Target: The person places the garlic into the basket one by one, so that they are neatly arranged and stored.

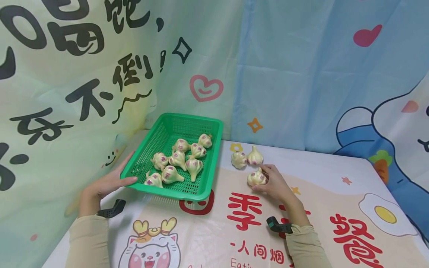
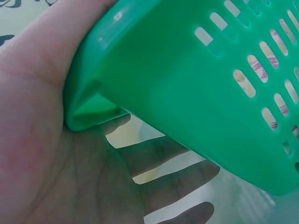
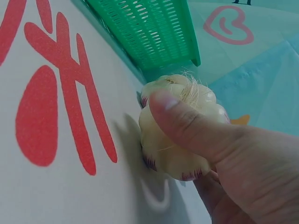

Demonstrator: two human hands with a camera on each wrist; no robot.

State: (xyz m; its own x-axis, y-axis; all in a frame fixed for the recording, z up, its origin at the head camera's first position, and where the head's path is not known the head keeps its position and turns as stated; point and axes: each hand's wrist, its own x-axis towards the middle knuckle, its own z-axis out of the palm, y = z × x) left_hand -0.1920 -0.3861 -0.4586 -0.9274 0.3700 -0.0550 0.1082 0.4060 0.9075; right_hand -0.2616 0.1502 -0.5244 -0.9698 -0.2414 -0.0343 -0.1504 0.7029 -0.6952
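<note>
My right hand [image 1: 276, 184] holds a garlic bulb [image 1: 256, 178] low over the table, the thumb across its root end in the right wrist view. Just behind it are two more garlic bulbs [image 1: 239, 159], side by side. On the left, my left hand [image 1: 112, 181] grips the near left corner of a green plastic basket [image 1: 217, 160]. Its thumb lies over the rim, while the other fingers [image 2: 177, 184] stretch out beneath. Several purple-streaked garlic bulbs [image 1: 194, 167] lie inside the basket, mostly toward its near and right sides.
A printed tablecloth [image 1: 207, 238] with red characters and cartoon figures covers the table. Printed curtains [image 1: 278, 74] hang close behind and along the left side. The basket stands near the back left corner, by the curtain.
</note>
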